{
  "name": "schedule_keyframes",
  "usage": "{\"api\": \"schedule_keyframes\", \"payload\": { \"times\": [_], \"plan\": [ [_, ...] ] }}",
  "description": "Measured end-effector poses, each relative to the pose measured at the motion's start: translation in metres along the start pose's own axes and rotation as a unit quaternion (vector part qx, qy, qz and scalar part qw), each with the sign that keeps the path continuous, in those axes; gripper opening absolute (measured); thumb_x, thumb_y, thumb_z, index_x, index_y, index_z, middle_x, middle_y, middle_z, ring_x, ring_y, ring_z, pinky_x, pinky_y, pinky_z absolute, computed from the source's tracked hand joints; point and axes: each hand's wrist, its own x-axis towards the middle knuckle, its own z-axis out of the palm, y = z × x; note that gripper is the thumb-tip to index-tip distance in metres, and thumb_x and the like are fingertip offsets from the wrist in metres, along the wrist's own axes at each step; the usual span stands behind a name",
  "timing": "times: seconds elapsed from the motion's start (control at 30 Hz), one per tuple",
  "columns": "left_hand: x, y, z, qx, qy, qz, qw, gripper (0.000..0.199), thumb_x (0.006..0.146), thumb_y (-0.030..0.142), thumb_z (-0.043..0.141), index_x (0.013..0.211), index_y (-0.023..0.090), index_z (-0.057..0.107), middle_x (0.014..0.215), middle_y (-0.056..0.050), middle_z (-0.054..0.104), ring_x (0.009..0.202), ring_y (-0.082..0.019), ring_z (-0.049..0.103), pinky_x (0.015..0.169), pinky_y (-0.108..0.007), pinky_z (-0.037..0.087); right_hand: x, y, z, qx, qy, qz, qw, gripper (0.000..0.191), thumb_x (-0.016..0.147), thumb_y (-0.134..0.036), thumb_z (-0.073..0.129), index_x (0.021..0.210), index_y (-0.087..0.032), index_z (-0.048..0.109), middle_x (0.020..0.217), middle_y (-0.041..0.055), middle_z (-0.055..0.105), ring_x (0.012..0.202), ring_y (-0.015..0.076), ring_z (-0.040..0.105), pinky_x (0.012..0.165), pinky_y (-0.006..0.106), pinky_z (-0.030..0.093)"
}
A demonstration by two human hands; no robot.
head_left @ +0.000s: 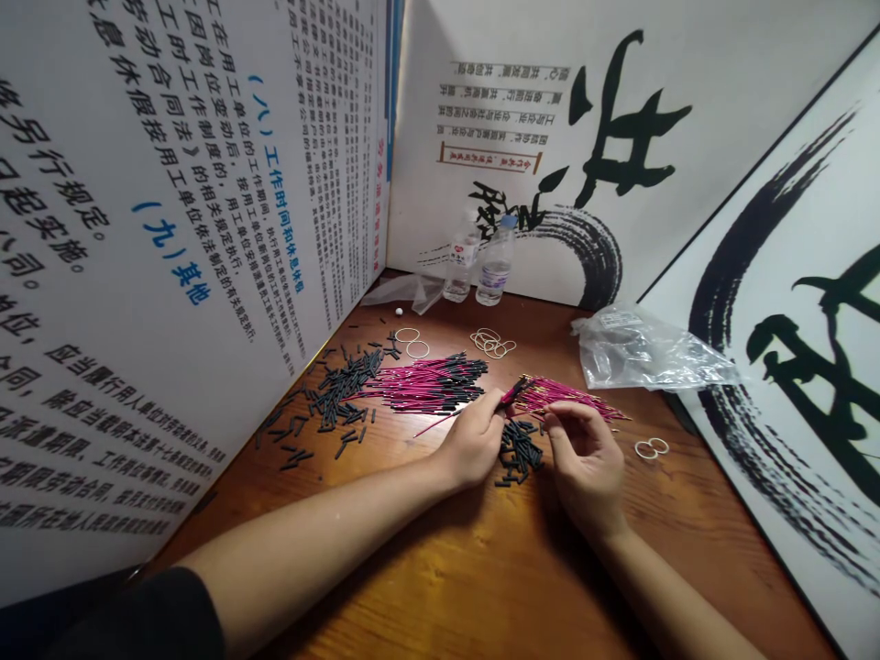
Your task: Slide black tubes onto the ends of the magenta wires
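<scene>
My left hand (474, 442) is closed around a few red wires (512, 392) with black sleeves at their upper ends. A thin red wire end sticks out behind that hand to the left. Just right of it, my right hand (584, 463) has thumb and index finger pinched together; whatever sits between the tips is too small to make out. Beneath and between the hands lies a small heap of short black tubes (521, 447). Behind the left hand is a bundle of red wires with black sleeves (419, 385). Red wires with bare golden ends (574, 396) lie beyond the right hand.
A larger scatter of black tubes (340, 392) covers the table's left side. Rubber bands (491, 344) lie at the back, others (650, 448) at right. Two water bottles (493, 266) and a clear plastic bag (639, 348) stand or lie near the printed panels (495, 174).
</scene>
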Motion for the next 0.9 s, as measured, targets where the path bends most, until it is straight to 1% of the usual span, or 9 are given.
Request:
{"api": "schedule_keyframes", "payload": {
  "times": [0.1,0.3,0.4,0.5,0.77,0.9],
  "plan": [
    [0.0003,0.0003,-0.0002,0.001,-0.007,0.005,1.0,0.019,0.091,0.017,0.033,0.085,0.018,0.05,0.086,-0.002,0.057,0.081,-0.015,0.049,0.076,-0.026,0.039,0.0005,-0.0002,0.0005,0.001,0.0,0.001,1.0,0.01,0.085,-0.026,0.061,0.093,-0.02,0.062,0.086,0.0037,0.063,0.079,0.0161,0.061,0.073,0.03,0.052],
    [0.0002,0.0014,-0.0007,-0.007,-0.015,0.012,1.0,0.019,0.09,0.015,0.033,0.085,0.017,0.051,0.086,-0.002,0.057,0.081,-0.015,0.049,0.076,-0.026,0.039,0.001,-0.0003,0.0014,0.001,-0.004,0.007,1.0,0.01,0.085,-0.027,0.061,0.091,-0.02,0.062,0.084,0.0039,0.062,0.077,0.0161,0.06,0.07,0.03,0.051],
    [0.0001,0.0009,-0.0007,-0.011,-0.005,0.007,1.0,0.018,0.09,0.016,0.033,0.085,0.018,0.051,0.086,-0.002,0.056,0.081,-0.015,0.049,0.077,-0.027,0.038,0.0005,0.0016,0.0006,-0.007,0.004,0.012,1.0,0.011,0.084,-0.028,0.061,0.092,-0.02,0.061,0.085,0.0041,0.061,0.078,0.0164,0.059,0.072,0.031,0.051],
    [0.0002,0.0002,-0.0004,-0.007,0.002,-0.003,1.0,0.018,0.091,0.017,0.033,0.084,0.018,0.05,0.085,-0.002,0.056,0.081,-0.015,0.048,0.076,-0.026,0.038,-0.0003,0.0029,0.0004,-0.002,-0.002,0.013,1.0,0.011,0.085,-0.027,0.06,0.093,-0.02,0.06,0.086,0.0035,0.061,0.079,0.0159,0.059,0.071,0.029,0.05],
    [0.0003,0.0,-0.0002,0.001,-0.012,0.013,1.0,0.017,0.09,0.015,0.033,0.084,0.018,0.049,0.084,-0.001,0.055,0.08,-0.014,0.047,0.075,-0.026,0.037,0.0,0.0011,0.0011,0.003,-0.004,0.008,1.0,0.009,0.085,-0.026,0.06,0.093,-0.021,0.061,0.085,0.0022,0.061,0.077,0.015,0.058,0.069,0.027,0.048],
    [0.0004,0.0002,-0.0003,0.004,-0.011,0.015,1.0,0.018,0.09,0.014,0.033,0.083,0.018,0.05,0.084,-0.001,0.055,0.08,-0.014,0.047,0.075,-0.026,0.037,0.0005,0.0012,0.001,0.001,-0.006,0.009,1.0,0.008,0.086,-0.025,0.059,0.092,-0.021,0.061,0.085,0.0023,0.061,0.076,0.0148,0.058,0.068,0.027,0.048]
  ]
}}
